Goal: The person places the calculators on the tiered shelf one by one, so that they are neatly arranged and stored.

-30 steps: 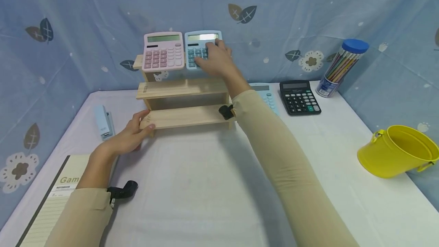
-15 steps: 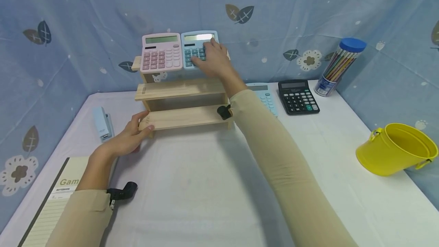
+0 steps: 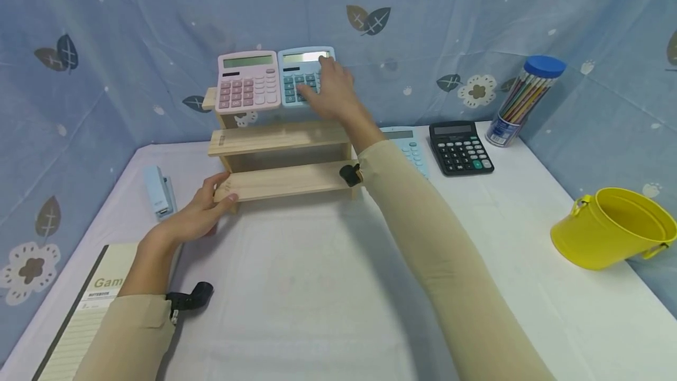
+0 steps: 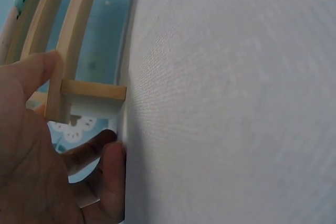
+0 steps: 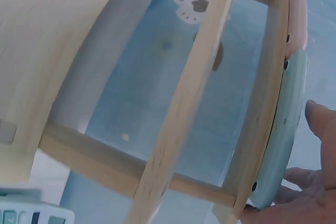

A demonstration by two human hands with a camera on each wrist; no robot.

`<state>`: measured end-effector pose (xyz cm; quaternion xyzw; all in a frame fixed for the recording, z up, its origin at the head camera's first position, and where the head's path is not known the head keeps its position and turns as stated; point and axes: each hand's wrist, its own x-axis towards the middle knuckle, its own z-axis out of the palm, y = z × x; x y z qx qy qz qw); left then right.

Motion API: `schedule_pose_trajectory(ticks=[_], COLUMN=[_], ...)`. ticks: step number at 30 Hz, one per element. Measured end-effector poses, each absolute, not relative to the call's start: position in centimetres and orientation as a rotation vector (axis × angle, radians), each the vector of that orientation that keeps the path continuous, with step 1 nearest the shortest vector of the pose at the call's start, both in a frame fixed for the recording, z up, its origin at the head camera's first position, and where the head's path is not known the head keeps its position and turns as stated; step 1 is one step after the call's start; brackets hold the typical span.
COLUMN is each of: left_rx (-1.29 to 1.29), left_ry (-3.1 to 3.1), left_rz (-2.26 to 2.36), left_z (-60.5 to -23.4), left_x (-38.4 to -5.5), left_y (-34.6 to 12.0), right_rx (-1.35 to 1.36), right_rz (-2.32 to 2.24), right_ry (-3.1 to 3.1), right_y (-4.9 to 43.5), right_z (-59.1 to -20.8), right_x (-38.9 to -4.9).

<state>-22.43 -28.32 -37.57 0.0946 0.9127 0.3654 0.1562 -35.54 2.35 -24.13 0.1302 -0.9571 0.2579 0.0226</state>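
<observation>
A tiered wooden shelf point(image 3: 285, 181) stands at the back of the table. My left hand point(image 3: 198, 210) grips the left end of its lowest board, the thumb against the board in the left wrist view. On the top tier a pink calculator point(image 3: 248, 81) and a light blue calculator point(image 3: 296, 72) lean side by side. Over the blue one's right part is my right hand point(image 3: 335, 93), its fingers fairly straight. In the right wrist view, one fingertip lies close to the blue calculator's face, and other fingers are by its end; exact contact there is hard to tell.
Right of the shelf lie another light blue calculator point(image 3: 409, 146), partly behind my sleeve, and a black calculator point(image 3: 461, 149). A pencil tub point(image 3: 520, 104) with a blue lid and a yellow bucket point(image 3: 597, 234) stand farther right. At left are a stapler point(image 3: 158, 191) and a notebook point(image 3: 79, 316).
My right hand has eased slightly right relative to the blue calculator, its fingers straighter. The view has shifted a little. My left hand keeps its hold on the shelf.
</observation>
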Motion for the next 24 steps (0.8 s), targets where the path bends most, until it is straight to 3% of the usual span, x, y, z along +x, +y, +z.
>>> schedule_pose_trajectory(ticks=[24], left_rx=[0.218], left_ry=[2.565], left_rz=[1.112], left_z=[-37.0], left_x=[-22.0], left_y=[-28.5], right_rx=[0.640], right_rz=[0.757], right_ry=[-2.809], right_y=[10.1], right_z=[-24.8], right_x=[-32.4])
